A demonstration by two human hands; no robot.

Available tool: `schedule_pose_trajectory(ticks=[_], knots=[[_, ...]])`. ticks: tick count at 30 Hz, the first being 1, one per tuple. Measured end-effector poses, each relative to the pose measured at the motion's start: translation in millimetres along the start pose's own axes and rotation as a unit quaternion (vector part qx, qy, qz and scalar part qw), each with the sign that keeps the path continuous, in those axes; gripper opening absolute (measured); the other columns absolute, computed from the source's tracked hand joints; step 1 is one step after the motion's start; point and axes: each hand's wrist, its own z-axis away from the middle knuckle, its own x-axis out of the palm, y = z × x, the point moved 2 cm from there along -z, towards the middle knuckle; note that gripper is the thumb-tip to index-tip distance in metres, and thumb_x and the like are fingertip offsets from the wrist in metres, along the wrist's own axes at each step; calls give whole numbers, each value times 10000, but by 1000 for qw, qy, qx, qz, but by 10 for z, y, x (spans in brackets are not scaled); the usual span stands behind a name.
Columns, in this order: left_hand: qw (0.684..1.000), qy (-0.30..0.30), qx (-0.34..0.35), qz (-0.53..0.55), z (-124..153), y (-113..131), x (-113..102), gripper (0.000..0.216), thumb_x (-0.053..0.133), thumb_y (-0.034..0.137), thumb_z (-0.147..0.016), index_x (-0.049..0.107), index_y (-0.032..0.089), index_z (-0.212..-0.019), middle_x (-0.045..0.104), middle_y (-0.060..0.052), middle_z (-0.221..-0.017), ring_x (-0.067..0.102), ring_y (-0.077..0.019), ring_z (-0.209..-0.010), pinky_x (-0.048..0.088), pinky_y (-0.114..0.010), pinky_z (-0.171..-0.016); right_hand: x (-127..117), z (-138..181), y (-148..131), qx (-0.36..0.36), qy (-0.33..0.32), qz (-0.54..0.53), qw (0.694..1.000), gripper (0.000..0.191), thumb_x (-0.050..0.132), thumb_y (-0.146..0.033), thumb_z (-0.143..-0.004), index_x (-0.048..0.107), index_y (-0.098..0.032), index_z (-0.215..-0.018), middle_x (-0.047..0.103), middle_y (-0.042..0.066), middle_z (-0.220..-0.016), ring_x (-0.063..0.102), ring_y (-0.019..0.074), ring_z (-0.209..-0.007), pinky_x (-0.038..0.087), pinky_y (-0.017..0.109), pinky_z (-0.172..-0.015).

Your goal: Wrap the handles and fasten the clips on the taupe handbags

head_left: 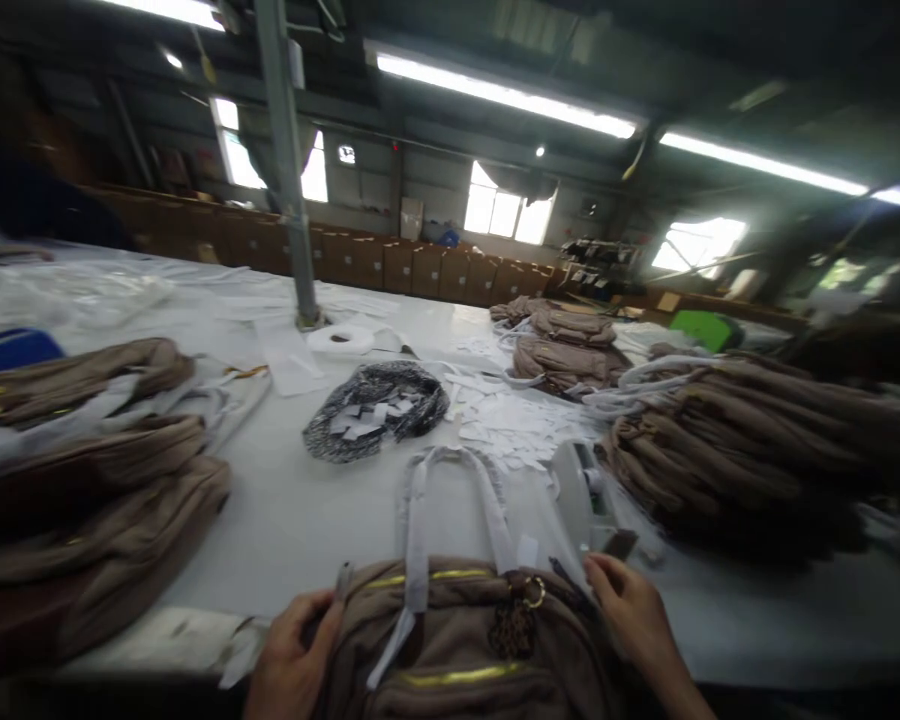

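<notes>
Clasping the brown backpack (465, 650) at the desk's (307, 510) near edge, we close our left hand (292, 650) on its left side while our right hand (630, 610) touches its right corner, grip unclear, and its white straps (450, 500) point away from us.

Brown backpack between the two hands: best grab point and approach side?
Probably the white-wrapped carry loop, from above on the far side of the backpack. It arches clear of the body onto the table, leaving a gap to hook fingers through. The left hand and right hand flank the soft body, which looks likely to sag.
</notes>
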Motion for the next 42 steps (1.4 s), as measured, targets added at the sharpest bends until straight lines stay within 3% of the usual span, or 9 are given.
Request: schedule_pose_trajectory(ticks=[3, 7, 10, 14, 19, 24, 31, 37, 42], knots=[[999, -30, 11, -1, 45, 117, 18, 486, 592, 643, -681, 696, 183, -799, 734, -48, -809, 661, -245, -823, 551, -322, -741, 529, 183, -707, -135, -174, 5, 975, 283, 543, -405, -811, 722, -187, -827, 720, 69, -810, 635, 229, -764, 458, 282, -696], [999, -36, 25, -31, 85, 124, 24, 399, 540, 554, -775, 670, 182, -832, 712, -55, -846, 639, -237, -875, 518, -320, -788, 1253, 478, -1559, -280, -345, -31, 895, 212, 527, -260, -840, 720, -199, -778, 699, 13, -733, 602, 153, -681, 421, 222, -660], [998, -36, 28, -42, 107, 121, 22, 336, 528, 497, -802, 652, 186, -833, 695, -51, -846, 625, -239, -888, 501, -329, -792, 1691, 595, -1820, -332, -418, -24, 845, 198, 538, -211, -813, 730, -183, -772, 684, 2, -689, 559, 123, -613, 389, 197, -592], [998, -26, 25, -49, 119, 154, 14, 265, 533, 435, -809, 640, 193, -807, 673, -47, -836, 606, -245, -882, 475, -355, -802, 2030, 622, -1827, -343, -437, 49, 830, 211, 548, -216, -777, 718, -161, -664, 619, -2, -545, 478, 106, -511, 297, 196, -479], [998, -18, 32, -49, 127, 145, 21, 230, 499, 391, -830, 617, 200, -783, 643, -44, -823, 582, -236, -880, 454, -354, -809, 2154, 603, -1826, -334, -414, 87, 842, 209, 539, -177, -719, 714, -134, -614, 609, 27, -498, 434, 109, -498, 243, 223, -472], [998, -20, 41, -46, 133, 119, 39, 212, 485, 368, -844, 615, 206, -798, 633, -42, -820, 570, -232, -881, 447, -353, -809, 2238, 533, -1855, -279, -422, 108, 856, 197, 549, -146, -654, 715, -68, -583, 575, 37, -435, 384, 84, -446, 230, 210, -428], [998, -19, 49, -46, 137, 155, 23, 177, 505, 339, -835, 606, 211, -767, 626, -35, -807, 567, -225, -876, 449, -335, -803, 2280, 491, -1820, -226, -440, 83, 865, 162, 556, -158, -628, 701, -86, -619, 449, -41, -449, 364, 75, -463, 249, 172, -406], [996, -73, 44, -2, 125, 206, -49, 234, 462, 364, -854, 600, 206, -751, 628, -31, -796, 576, -213, -849, 457, -319, -796, 2263, 561, -1751, -243, -446, 60, 859, 157, 502, -145, -655, 619, -111, -557, 334, -63, -491, 325, 60, -483, 219, 154, -407], [999, -37, -5, 29, 74, 64, -16, 252, 520, 429, -824, 581, 192, -881, 644, -34, -823, 610, -220, -848, 476, -324, -794, 2275, 564, -1701, -283, -431, 67, 854, 166, 484, -138, -679, 583, -119, -547, 313, -65, -504, 329, 57, -488, 213, 155, -422]])
